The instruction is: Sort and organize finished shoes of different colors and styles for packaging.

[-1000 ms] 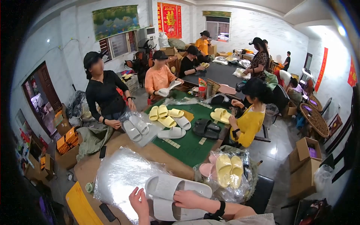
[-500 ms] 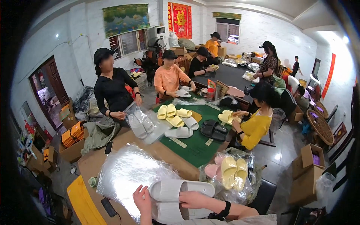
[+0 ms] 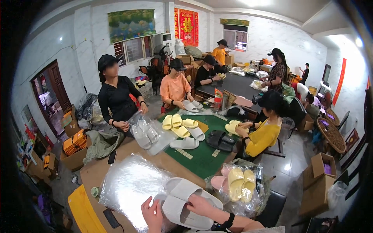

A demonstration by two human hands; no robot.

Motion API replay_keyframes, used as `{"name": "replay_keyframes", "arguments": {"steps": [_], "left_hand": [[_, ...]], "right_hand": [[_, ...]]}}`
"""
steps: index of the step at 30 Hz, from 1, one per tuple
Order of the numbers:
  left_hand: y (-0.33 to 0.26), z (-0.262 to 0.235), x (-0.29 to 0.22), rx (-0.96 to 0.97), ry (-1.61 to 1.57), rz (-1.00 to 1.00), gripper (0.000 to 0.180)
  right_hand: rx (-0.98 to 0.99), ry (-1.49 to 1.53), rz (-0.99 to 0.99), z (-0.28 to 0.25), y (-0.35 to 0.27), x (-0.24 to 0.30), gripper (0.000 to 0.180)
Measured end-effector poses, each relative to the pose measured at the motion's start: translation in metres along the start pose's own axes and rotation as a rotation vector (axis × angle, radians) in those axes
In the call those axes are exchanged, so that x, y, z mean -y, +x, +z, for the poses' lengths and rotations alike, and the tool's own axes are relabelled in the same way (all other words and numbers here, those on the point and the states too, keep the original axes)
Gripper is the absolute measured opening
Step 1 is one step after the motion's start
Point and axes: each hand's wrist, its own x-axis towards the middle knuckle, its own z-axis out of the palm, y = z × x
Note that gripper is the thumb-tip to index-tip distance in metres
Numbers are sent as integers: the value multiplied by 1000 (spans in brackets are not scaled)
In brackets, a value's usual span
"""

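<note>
A pair of light grey slide slippers (image 3: 180, 211) lies at the near edge of the table, soles side by side and tilted with the toes toward the left. My right hand (image 3: 199, 204) has its fingers in the foot openings and grips the pair. At the toe end is my left hand (image 3: 152, 213), raised, its fingers apart beside the nearer slipper; nothing shows held in it. Beyond my hands, a stack of clear plastic bags (image 3: 130, 182) covers part of the brown tabletop. On the right, a clear bag (image 3: 254, 202) holds yellow and pink slippers.
Yellow, grey and black slippers (image 3: 220, 140) sit on the green mat (image 3: 198, 159). A person in black (image 3: 120, 97) holds bagged slippers; people in orange (image 3: 175, 89) and yellow (image 3: 262, 136) handle other pairs. A phone (image 3: 112, 157) and a black device (image 3: 111, 218) lie on the left.
The grey slippers have turned and tilted, with the far toe shifted up and the heels lower right. My right hand moved with them; my left hand dropped slightly and to the right.
</note>
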Motion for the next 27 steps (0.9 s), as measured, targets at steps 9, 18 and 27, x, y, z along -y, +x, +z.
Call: {"name": "replay_keyframes", "arguments": {"steps": [9, 18, 27], "left_hand": [[-5, -2, -8, -79, 172, 199, 19], [5, 1, -10, -43, 45, 175, 18], [6, -13, -33, 90, 76, 407, 28]], "right_hand": [[-76, 19, -19, 9, 6, 0, 26], [-46, -4, -121, 16, 12, 8, 27], [-151, 64, 6, 14, 16, 16, 26]]}}
